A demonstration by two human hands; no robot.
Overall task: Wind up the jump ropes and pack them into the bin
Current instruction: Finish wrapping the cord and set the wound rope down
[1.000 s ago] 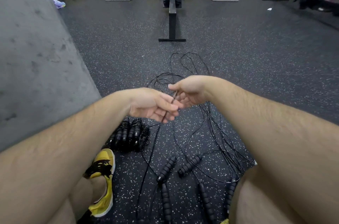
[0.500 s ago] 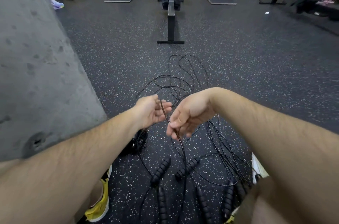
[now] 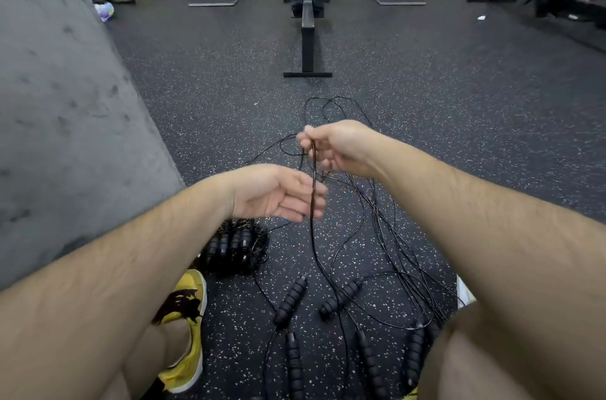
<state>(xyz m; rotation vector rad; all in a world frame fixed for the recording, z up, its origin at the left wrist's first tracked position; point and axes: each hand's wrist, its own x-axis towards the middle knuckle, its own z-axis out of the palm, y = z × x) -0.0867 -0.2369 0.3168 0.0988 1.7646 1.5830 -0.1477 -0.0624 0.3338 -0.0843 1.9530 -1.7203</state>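
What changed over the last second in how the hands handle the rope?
The right hand, pinching the jump rope cord, rose and moved away, drawing it up; the left hand released it and opened below. The wound bundle and loose handles stayed put.

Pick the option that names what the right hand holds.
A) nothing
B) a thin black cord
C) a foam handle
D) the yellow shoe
B: the right hand pinches a thin black cord that hangs down past the left hand, while the handles lie on the floor.
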